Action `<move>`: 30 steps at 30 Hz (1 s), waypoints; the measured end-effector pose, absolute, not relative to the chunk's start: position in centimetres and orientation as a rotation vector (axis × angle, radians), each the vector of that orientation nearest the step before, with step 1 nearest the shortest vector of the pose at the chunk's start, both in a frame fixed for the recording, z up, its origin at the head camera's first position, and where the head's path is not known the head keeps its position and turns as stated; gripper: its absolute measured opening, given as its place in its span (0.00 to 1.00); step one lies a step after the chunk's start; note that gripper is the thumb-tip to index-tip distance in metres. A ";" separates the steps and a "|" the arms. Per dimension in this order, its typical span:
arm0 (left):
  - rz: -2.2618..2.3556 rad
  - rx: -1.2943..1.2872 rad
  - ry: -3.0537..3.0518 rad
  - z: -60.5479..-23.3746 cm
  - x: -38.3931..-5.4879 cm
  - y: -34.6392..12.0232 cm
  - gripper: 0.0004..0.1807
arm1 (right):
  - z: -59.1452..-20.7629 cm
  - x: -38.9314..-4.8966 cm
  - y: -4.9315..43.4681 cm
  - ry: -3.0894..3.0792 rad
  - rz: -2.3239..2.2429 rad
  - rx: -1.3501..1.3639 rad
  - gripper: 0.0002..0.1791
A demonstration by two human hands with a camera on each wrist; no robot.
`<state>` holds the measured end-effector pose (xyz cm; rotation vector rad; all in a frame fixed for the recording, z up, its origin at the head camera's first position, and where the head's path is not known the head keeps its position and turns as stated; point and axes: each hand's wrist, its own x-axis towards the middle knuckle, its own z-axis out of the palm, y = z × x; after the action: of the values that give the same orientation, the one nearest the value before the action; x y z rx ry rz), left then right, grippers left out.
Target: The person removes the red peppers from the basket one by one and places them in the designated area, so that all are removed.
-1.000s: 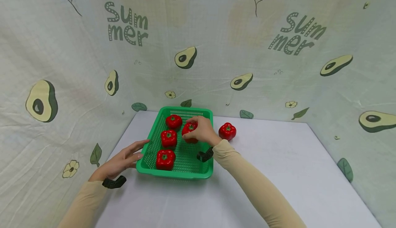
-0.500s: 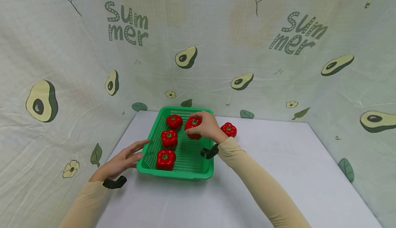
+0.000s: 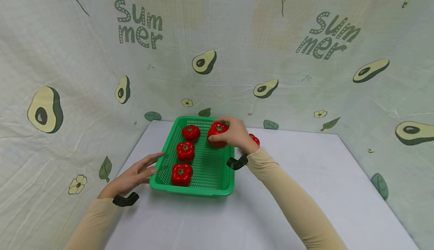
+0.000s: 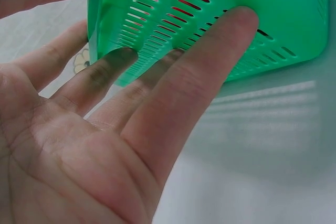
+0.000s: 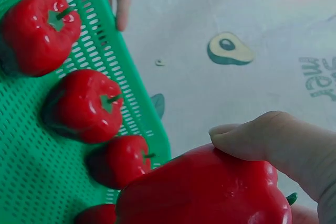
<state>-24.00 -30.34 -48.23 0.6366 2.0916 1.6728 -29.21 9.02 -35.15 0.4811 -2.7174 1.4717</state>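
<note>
Red and glossy, probably light, firm and slippery, the pepper point(image 5: 199, 190) over the green basket point(image 3: 190, 191) is best held round its sides, where the right hand's point(image 3: 237, 133) fingers grip it, the left hand's point(image 3: 130, 177) extended.

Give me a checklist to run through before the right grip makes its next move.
1. Right grip secure on the held pepper: ok, thumb and fingers hold it.
2. Left grip against the basket: ok, its fingers touch the outer wall.
3. Row of three peppers standing stem up inside: ok.
4. Held pepper clear of the basket floor: cannot tell, its underside is hidden.
5. Loose pepper outside the basket in full view: not ok, partly covered by the right grip.
</note>
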 end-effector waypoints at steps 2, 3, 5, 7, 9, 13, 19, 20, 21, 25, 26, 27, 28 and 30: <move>1.669 0.637 2.094 -48.1 -23.9 -30.3 0.29 | -34.8 -29.2 9.6 -2.713 1.467 0.473 0.34; 1.667 0.640 2.096 -48.0 -23.9 -30.3 0.29 | -34.7 -29.2 9.9 -2.709 1.458 0.476 0.34; 1.664 0.647 2.096 -48.0 -23.9 -30.3 0.29 | -34.4 -29.2 10.4 -2.699 1.451 0.483 0.34; 1.663 0.644 2.094 -47.9 -23.9 -30.3 0.29 | -34.1 -29.1 11.0 -2.692 1.444 0.485 0.33; 1.659 0.643 2.101 -47.9 -23.9 -30.4 0.29 | -33.9 -29.0 11.4 -2.690 1.445 0.481 0.32; 1.661 0.634 2.105 -47.9 -23.9 -30.3 0.29 | -33.5 -29.0 12.1 -2.709 1.440 0.435 0.32; 1.672 0.627 2.092 -47.9 -24.0 -30.2 0.29 | -33.6 -29.2 13.4 -2.693 1.504 0.385 0.31; 1.671 0.624 2.093 -47.9 -24.0 -30.2 0.29 | -33.6 -29.2 13.7 -2.684 1.519 0.383 0.31; 1.670 0.620 2.094 -47.9 -24.0 -30.1 0.29 | -33.6 -29.3 13.9 -2.673 1.539 0.376 0.31; 1.668 0.611 2.100 -47.9 -23.9 -30.1 0.29 | -33.6 -29.3 14.8 -2.661 1.568 0.348 0.31; 1.668 0.612 2.101 -47.9 -23.9 -30.1 0.29 | -33.6 -29.3 15.0 -2.667 1.562 0.338 0.31; 1.667 0.610 2.106 -47.9 -23.9 -30.1 0.29 | -33.5 -29.2 15.2 -2.675 1.560 0.324 0.31; 1.666 0.608 2.110 -47.9 -23.9 -30.1 0.29 | -33.5 -29.2 15.4 -2.687 1.551 0.313 0.31; 1.662 0.607 2.116 -47.9 -23.9 -30.1 0.29 | -33.4 -29.1 15.7 -2.706 1.540 0.289 0.32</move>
<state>-23.89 -30.10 -47.94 0.6066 2.1163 1.6617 -29.09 15.73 -33.44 0.2888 -2.7061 1.5399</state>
